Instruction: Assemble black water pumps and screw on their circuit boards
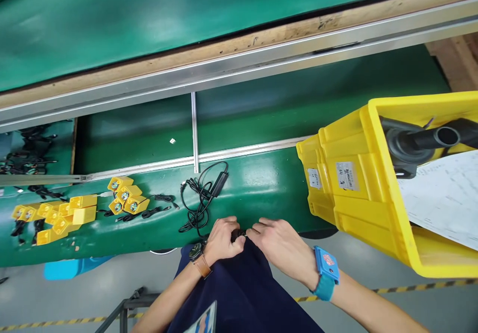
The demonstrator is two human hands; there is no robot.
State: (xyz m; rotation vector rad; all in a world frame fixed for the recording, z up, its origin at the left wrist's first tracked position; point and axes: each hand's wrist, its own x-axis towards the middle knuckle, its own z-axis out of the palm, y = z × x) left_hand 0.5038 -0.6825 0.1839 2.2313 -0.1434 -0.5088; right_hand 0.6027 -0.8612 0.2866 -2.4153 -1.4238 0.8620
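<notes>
My left hand (224, 241) and my right hand (278, 247) meet at the near edge of the green conveyor belt (257, 193). Between their fingertips is a small black plug or cable end (237, 235), mostly hidden by my fingers. Both hands seem to pinch it. Just beyond them lies a coiled black cable with an inline power adapter (201, 198), and its lower loops come close to my left hand. Further left on the belt are several yellow boxy devices with round teal parts (125, 193) and short black cables (149, 213).
A large yellow plastic crate (347, 188) stands tilted at the right, holding a black tube fitting and white paper. Metal rails and a second green belt run across the far side. Black cables lie at the far left. Grey floor with hazard tape is below.
</notes>
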